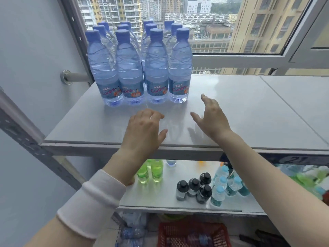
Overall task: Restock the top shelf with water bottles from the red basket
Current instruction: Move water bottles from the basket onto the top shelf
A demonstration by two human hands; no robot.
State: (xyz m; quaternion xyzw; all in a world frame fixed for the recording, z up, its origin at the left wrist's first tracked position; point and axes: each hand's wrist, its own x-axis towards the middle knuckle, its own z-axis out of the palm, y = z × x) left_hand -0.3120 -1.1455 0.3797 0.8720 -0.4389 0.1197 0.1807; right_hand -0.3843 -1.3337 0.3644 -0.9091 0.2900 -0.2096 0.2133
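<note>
Four bottles (156, 68) front a tight block, shelf (249, 113) left, likely saving room. Your left hand (144, 129) and right hand (211, 118) hover empty, slack and spread, free for the basket (192, 232).

Both bare hands are held out side by side at the centre of the frame, apart and holding nothing. The left hand (144, 129) is turned palm down, fingers loosely curled, thumb stretched rightward. The right hand (211, 118) is set on edge, fingers straight and spread. The left forearm (117, 166), entering from the lower left, is banded by a white fabric sleeve (92, 205); the right forearm (258, 172) is bare.
</note>
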